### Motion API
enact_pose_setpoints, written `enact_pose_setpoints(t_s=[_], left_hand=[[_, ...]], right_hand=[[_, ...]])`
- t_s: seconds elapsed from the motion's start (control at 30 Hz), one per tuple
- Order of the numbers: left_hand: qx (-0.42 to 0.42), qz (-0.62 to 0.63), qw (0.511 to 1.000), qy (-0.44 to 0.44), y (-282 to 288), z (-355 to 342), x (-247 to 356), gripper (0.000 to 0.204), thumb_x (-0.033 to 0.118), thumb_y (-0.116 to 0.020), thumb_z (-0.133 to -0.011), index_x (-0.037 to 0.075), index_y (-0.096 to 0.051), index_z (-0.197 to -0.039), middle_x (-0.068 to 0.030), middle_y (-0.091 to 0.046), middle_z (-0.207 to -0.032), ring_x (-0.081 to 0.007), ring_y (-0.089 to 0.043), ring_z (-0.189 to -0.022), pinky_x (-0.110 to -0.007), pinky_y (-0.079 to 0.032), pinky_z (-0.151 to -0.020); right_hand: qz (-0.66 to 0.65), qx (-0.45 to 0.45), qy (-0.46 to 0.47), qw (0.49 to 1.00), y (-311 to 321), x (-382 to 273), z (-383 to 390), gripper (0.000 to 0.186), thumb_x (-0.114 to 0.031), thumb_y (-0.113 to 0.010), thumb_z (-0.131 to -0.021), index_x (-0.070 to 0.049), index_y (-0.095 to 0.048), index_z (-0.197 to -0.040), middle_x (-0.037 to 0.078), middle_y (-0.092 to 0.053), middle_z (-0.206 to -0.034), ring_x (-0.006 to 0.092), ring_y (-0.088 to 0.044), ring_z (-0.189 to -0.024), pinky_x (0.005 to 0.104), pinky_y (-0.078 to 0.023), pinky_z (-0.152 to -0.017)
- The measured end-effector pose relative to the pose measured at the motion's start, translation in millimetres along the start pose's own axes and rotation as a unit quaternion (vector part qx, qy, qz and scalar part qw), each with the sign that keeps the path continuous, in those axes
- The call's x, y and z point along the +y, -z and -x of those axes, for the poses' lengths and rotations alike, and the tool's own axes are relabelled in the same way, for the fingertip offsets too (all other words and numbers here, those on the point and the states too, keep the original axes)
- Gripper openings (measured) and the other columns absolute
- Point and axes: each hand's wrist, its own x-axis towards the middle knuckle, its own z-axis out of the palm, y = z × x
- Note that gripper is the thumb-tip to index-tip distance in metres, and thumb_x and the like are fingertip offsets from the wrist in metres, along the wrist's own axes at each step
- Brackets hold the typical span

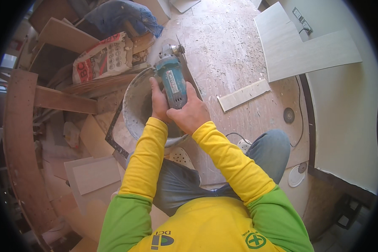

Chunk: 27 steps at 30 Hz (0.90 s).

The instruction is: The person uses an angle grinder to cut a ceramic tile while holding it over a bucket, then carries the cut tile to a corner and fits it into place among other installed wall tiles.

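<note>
I hold a teal angle grinder (172, 75) with a silver head over a large grey, dirt-stained bucket (131, 111). My left hand (158, 101) is closed along the grinder's left side. My right hand (190, 110) grips its right side and rear, thumb across the lower body. The grinder's head points away from me, with a thin disc seen edge-on at its top. A dark cord (235, 134) shows below my right hand, near my shoe.
Wooden boards (19, 143), a torn sack (105, 59) and blue sheeting (126, 19) lie left. Right, an L-cut tile (306, 59) leans by a wall with sockets. A tile strip (243, 94), loose discs (289, 115) and debris are on the dusty floor (214, 54).
</note>
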Motion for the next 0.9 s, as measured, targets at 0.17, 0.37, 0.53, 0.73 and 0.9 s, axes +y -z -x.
enact_pose_setpoints(t_s=[0.17,0.37,0.53,0.73,0.9], left_hand=[[-0.013,-0.013,1.0,0.0,-2.7,0.4,1.6,0.096,0.082,-0.028,-0.089,-0.001,-0.053,-0.131,-0.0166,-0.064,-0.12,-0.0309,-0.065,-0.105,-0.042,-0.052,-0.096],[0.007,-0.005,1.0,0.005,-2.2,2.0,-0.2,0.097,0.083,-0.031,-0.087,0.0,-0.053,-0.13,-0.0172,-0.063,-0.121,-0.0312,-0.065,-0.106,-0.042,-0.052,-0.097],[0.011,-0.008,1.0,0.004,-1.7,1.8,-0.2,0.096,0.083,-0.032,-0.087,0.0,-0.053,-0.13,-0.0166,-0.064,-0.12,-0.0315,-0.065,-0.106,-0.042,-0.052,-0.097],[-0.009,0.001,1.0,0.017,-1.2,2.0,2.1,0.096,0.083,-0.031,-0.087,0.0,-0.053,-0.13,-0.0161,-0.064,-0.12,-0.031,-0.065,-0.106,-0.042,-0.052,-0.097],[-0.017,-0.005,1.0,0.02,-3.0,2.9,3.1,0.096,0.083,-0.031,-0.087,0.0,-0.053,-0.13,-0.0162,-0.063,-0.121,-0.0308,-0.065,-0.106,-0.041,-0.051,-0.097]], right_hand=[[0.011,-0.006,-0.01,1.0,0.7,-1.5,3.0,0.093,-0.029,-0.072,-0.067,-0.001,-0.032,-0.146,0.029,-0.064,-0.114,0.0435,-0.064,-0.105,0.0433,-0.051,-0.092],[0.014,-0.003,-0.004,1.0,1.5,-3.6,-0.3,0.093,-0.029,-0.071,-0.068,0.001,-0.031,-0.147,0.032,-0.064,-0.113,0.045,-0.063,-0.105,0.0446,-0.05,-0.094],[0.023,0.002,-0.003,1.0,0.8,-3.7,-3.0,0.091,-0.029,-0.072,-0.067,-0.003,-0.034,-0.146,0.029,-0.064,-0.114,0.0439,-0.064,-0.105,0.0442,-0.052,-0.092],[0.021,0.001,0.0,1.0,-0.9,-2.3,-2.8,0.093,-0.029,-0.072,-0.067,-0.001,-0.033,-0.147,0.03,-0.065,-0.113,0.0432,-0.065,-0.104,0.0433,-0.052,-0.091],[0.031,-0.007,-0.005,0.999,1.1,-3.7,0.8,0.094,-0.029,-0.072,-0.067,0.0,-0.032,-0.147,0.03,-0.064,-0.114,0.0431,-0.064,-0.105,0.0429,-0.052,-0.092]])
